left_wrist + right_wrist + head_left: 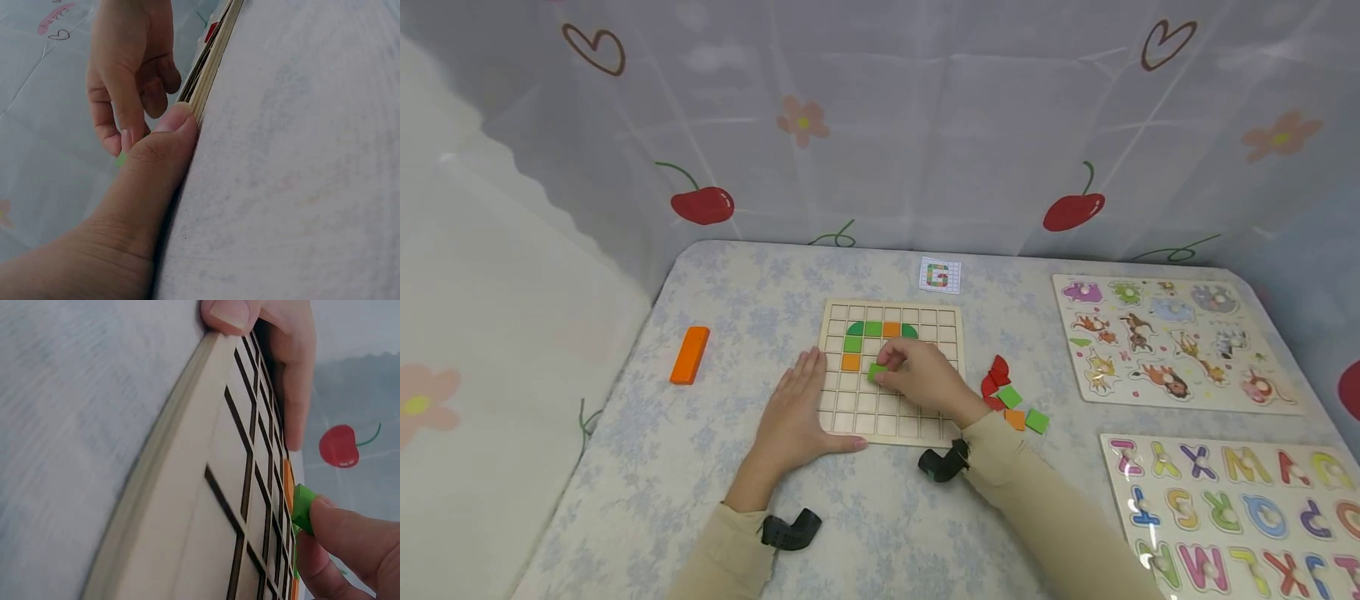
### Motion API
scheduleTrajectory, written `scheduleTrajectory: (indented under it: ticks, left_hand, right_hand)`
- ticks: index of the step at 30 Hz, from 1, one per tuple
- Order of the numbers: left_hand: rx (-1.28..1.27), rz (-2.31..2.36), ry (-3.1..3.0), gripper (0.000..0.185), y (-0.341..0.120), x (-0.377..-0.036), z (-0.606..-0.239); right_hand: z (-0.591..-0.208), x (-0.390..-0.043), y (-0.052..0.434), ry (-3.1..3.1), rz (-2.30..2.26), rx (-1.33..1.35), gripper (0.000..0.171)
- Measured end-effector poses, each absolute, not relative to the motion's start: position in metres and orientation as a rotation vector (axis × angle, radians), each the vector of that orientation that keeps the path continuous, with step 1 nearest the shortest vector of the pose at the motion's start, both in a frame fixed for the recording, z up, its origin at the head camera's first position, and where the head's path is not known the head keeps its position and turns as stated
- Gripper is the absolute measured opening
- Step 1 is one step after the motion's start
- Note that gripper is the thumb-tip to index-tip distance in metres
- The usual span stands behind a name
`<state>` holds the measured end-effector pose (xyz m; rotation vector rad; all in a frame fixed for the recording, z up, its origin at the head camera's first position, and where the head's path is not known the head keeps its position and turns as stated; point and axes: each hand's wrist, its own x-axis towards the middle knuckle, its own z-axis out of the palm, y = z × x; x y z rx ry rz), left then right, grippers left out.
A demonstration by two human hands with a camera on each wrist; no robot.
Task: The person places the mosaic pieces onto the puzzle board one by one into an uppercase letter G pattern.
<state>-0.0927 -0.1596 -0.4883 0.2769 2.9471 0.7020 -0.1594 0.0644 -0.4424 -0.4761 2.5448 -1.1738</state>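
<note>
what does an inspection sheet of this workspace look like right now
surface: table under a pale floral cloth.
job's things: wooden grid board with green and orange tiles along its top and left cells; green tile pinched over the grid.
clutter: loose red, green and orange pieces right of the board; orange block on the left; pattern card behind the board; animal puzzle; letter puzzle.
grippers: left hand flat, steadying the board's left edge; right hand pinches the green tile.
cables: nothing seen.
surroundings: white curtain printed with cherries, hearts, flowers.
</note>
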Motion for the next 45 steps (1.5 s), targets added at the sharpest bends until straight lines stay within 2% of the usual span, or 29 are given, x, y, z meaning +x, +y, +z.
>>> scheduleTrajectory:
  ticks: [11,28,38,45]
  left_hand:
    - [0.313,0.691,2.952,0.147,-0.159,-0.093,-0.487]
    - [0.309,0.692,2.941,0.145,-0.157,-0.092,-0.485]
    - [0.298,0.707,2.941,0.146,-0.158,-0.092,-0.487]
    - [0.275,0.694,2.946,0.148,-0.159,-0.093,-0.488]
  right_hand:
    - [-0.448,-0.155,0.033,2.577,-1.104,-0.565,0.013]
    - [-0.452,-0.152,0.028,2.701,-0.864,-0.693,0.01]
    - [-0.443,-0.146,0.049,2.637,-0.833,-0.803,0.021]
    - [-0.432,-0.141,0.089,2.656,-0.861,-0.683,0.027]
